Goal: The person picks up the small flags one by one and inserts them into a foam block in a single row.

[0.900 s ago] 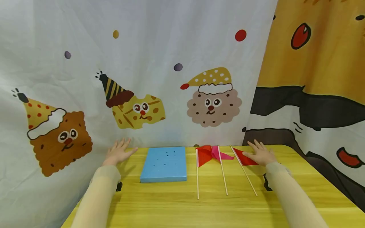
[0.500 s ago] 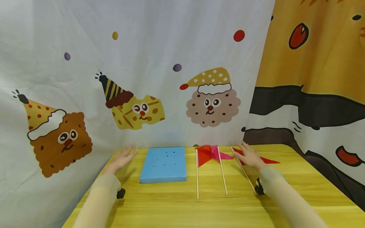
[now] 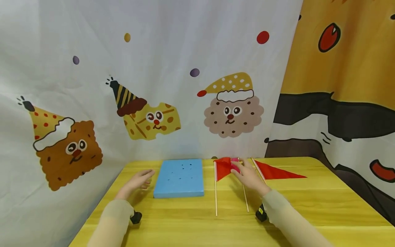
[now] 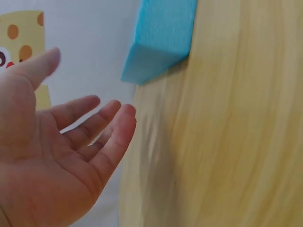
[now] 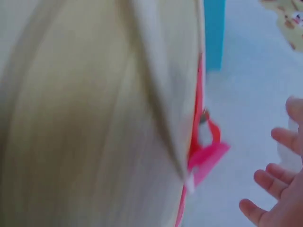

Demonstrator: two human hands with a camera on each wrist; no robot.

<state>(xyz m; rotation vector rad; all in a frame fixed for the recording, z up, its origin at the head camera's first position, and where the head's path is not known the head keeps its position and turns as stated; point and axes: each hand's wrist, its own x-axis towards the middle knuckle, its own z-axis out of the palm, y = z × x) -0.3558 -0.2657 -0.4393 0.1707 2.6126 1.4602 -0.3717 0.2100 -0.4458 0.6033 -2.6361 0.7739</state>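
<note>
A blue foam block (image 3: pixel 179 185) with several small holes in its top lies on the table. My left hand (image 3: pixel 135 183) is just left of it, fingers loosely bent; the left wrist view shows the palm (image 4: pixel 52 165) with nothing in it. Right of the block lie three small flags on thin sticks: a red flag (image 3: pixel 222 170), a pink flag (image 5: pixel 208 161) and a long red pennant (image 3: pixel 279 171). My right hand (image 3: pixel 250 176) is over the pink flag, hiding much of it. In the right wrist view its fingers (image 5: pixel 272 184) are spread, apart from the flag's cloth.
The yellow wood-grain table (image 3: pixel 185 226) reaches back to a white curtain (image 3: pixel 172 41) printed with cartoon snacks. On the right hangs an orange and black printed cloth (image 3: pixel 355 68). Dark devices are strapped under both wrists.
My right hand has moved left from the long red pennant to the pink flag, uncovering the pennant. My left hand has come a little right and lower, its fingers more bent.
</note>
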